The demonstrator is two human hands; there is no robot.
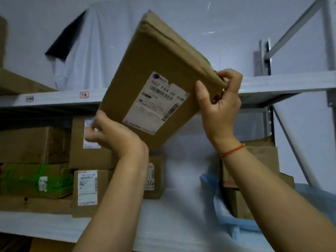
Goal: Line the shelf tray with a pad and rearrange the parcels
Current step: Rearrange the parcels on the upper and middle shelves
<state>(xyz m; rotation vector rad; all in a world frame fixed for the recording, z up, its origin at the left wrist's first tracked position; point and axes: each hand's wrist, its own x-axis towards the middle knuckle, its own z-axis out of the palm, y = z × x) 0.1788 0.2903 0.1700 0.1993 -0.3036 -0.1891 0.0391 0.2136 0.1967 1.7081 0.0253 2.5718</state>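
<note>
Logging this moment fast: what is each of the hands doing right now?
Left hand: grips the lower left corner of the tilted parcel.
Right hand: pinches the parcel's right corner, thumb in front.

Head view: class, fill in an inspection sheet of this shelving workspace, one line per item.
Surface: lower shelf covered by a white pad; upper shelf above.
Job's things: tilted cardboard parcel with a shipping label, held in front of the upper shelf; stacked parcels at left on the lower shelf.
Clutter: blue tray at right holding boxes; green-taped parcel.
Grippers: left hand grips the parcel's lower corner; right hand pinches its right corner.
Cables: nothing seen.
Surroundings: white wall; grey metal shelf frame; white sheet hanging behind.
</note>
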